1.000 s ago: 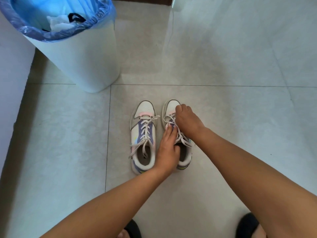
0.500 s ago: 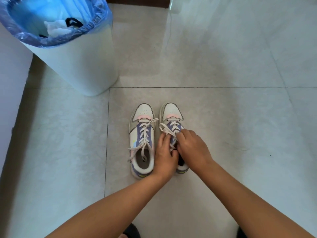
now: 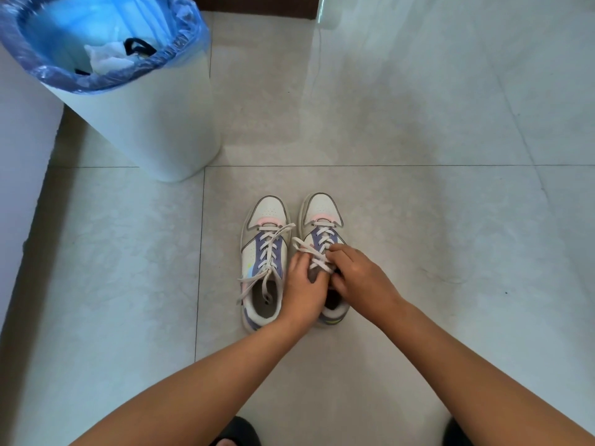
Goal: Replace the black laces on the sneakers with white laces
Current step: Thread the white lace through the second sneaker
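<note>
Both hands meet over the right sneaker (image 3: 322, 220), at the top of its lacing. The left hand (image 3: 302, 284) has its fingers curled down onto the tongue and the white lace (image 3: 318, 255) there; the right hand (image 3: 357, 278) curls in from the other side, its fingertips on the same crossing. Each seems to pinch a strand, though how firm either grip is I cannot tell (the fingers hide the lace ends). Working from both sides would let the person keep tension even while drawing the top crossing snug or starting a knot, which looks like the step in hand.

The left sneaker (image 3: 264, 252) stands just beside it, touching or nearly so, toes pointing away, already laced white with its ends lying loose across the collar. Set side by side and square to the person, both shoes are within easy reach.

They sit on a pale tiled floor (image 3: 418, 252), close to a grout line. Farther off to the left stands a white bin (image 3: 154, 123) with a blue liner; something black, perhaps an old lace, lies inside with crumpled white paper.
</note>
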Available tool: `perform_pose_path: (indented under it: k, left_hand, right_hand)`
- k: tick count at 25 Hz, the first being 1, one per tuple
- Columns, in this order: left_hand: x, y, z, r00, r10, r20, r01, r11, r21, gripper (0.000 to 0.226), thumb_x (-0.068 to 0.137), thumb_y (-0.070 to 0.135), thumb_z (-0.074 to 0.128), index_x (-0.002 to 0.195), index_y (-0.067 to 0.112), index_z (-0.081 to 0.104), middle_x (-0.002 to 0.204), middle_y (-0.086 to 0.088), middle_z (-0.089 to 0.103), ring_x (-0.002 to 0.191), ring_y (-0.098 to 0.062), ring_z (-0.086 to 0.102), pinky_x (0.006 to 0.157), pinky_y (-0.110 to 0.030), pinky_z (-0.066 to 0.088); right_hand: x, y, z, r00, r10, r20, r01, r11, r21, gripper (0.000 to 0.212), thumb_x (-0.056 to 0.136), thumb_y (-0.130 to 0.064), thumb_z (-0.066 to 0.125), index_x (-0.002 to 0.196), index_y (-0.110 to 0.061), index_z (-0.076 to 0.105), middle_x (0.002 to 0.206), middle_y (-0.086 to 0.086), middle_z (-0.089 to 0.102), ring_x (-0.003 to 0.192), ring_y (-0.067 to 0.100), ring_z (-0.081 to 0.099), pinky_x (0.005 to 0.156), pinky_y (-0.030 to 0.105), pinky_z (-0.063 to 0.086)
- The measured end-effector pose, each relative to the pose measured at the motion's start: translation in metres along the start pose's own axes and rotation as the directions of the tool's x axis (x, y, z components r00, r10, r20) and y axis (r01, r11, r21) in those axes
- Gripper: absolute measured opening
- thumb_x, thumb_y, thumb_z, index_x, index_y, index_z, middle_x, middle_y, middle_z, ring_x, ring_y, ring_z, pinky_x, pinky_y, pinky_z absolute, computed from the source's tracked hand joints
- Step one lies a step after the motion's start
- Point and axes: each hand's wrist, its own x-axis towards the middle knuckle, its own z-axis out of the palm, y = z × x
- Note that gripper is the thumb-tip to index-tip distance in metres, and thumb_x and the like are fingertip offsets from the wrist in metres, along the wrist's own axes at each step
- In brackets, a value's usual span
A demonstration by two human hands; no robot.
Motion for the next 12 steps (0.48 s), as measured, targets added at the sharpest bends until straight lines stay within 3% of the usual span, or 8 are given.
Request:
perform_pose_path:
  k: [3, 5, 7, 8, 10, 12]
  left_hand:
    - [0.002, -0.003, -0.002, 0.999, -0.019, 0.028, 0.020, 1.000, -0.024, 0.034, 0.088, 0.003, 0.049, 0.120, 0.013, 0.055, 0.126, -0.004, 0.052, 0.117, -0.012, 0.049, 0.104, -0.030, 0.038]
    - [0.000, -0.007, -0.002, 0.997, 0.005, 0.080, -0.013, 0.994, 0.107, 0.053, 0.085, -0.002, 0.049, 0.136, 0.015, 0.044, 0.145, -0.003, 0.037, 0.135, -0.014, 0.033, 0.111, -0.016, 0.024]
    - [-0.002, -0.011, -0.001, 0.996, 0.043, 0.075, -0.059, 0.974, 0.217, 0.060, 0.088, -0.001, 0.049, 0.143, 0.015, 0.034, 0.153, 0.000, 0.024, 0.141, -0.010, 0.018, 0.101, 0.003, 0.008]
    - [-0.001, -0.013, -0.002, 0.997, 0.055, 0.061, -0.067, 0.970, 0.234, 0.059, 0.089, 0.001, 0.050, 0.144, 0.015, 0.033, 0.153, 0.000, 0.024, 0.142, -0.009, 0.017, 0.100, 0.004, 0.007]
    - [0.001, -0.016, -0.005, 0.998, 0.047, 0.037, -0.054, 0.974, 0.218, 0.055, 0.091, 0.007, 0.053, 0.143, 0.018, 0.037, 0.152, 0.000, 0.029, 0.140, -0.009, 0.022, 0.108, -0.008, 0.014]
    - [0.003, -0.016, -0.007, 1.000, 0.011, 0.025, -0.015, 0.987, 0.159, 0.052, 0.092, 0.014, 0.056, 0.141, 0.020, 0.041, 0.150, 0.002, 0.033, 0.138, -0.009, 0.027, 0.113, -0.021, 0.021]
  right_hand:
    - [0.001, 0.005, -0.006, 0.999, 0.045, -0.015, -0.044, 0.994, 0.096, 0.020, 0.086, -0.002, 0.061, 0.106, 0.003, 0.064, 0.111, 0.015, 0.065, 0.099, 0.029, 0.062, 0.081, 0.031, 0.046]
    - [0.004, 0.006, -0.006, 0.992, 0.123, -0.007, -0.119, 0.973, 0.196, 0.017, 0.090, -0.008, 0.058, 0.105, 0.001, 0.062, 0.103, 0.013, 0.064, 0.093, 0.027, 0.060, 0.079, 0.029, 0.044]
    - [0.008, 0.006, -0.007, 0.975, 0.223, 0.001, -0.214, 0.936, 0.281, 0.011, 0.092, -0.011, 0.057, 0.096, -0.001, 0.061, 0.092, 0.009, 0.062, 0.083, 0.022, 0.057, 0.072, 0.021, 0.042]
    - [0.008, 0.008, -0.007, 0.961, 0.276, 0.000, -0.262, 0.911, 0.319, 0.008, 0.092, -0.012, 0.057, 0.092, -0.005, 0.061, 0.087, 0.005, 0.061, 0.078, 0.017, 0.056, 0.068, 0.015, 0.040]
    - [0.004, 0.012, -0.010, 0.932, 0.362, 0.016, -0.331, 0.833, 0.443, 0.005, 0.093, -0.013, 0.056, 0.092, -0.017, 0.059, 0.086, -0.006, 0.062, 0.079, 0.004, 0.058, 0.067, 0.006, 0.040]
    - [-0.005, 0.013, -0.012, 0.937, 0.343, 0.064, -0.327, 0.799, 0.504, 0.017, 0.092, -0.010, 0.055, 0.101, -0.024, 0.054, 0.096, -0.013, 0.061, 0.092, -0.001, 0.060, 0.078, 0.008, 0.047]
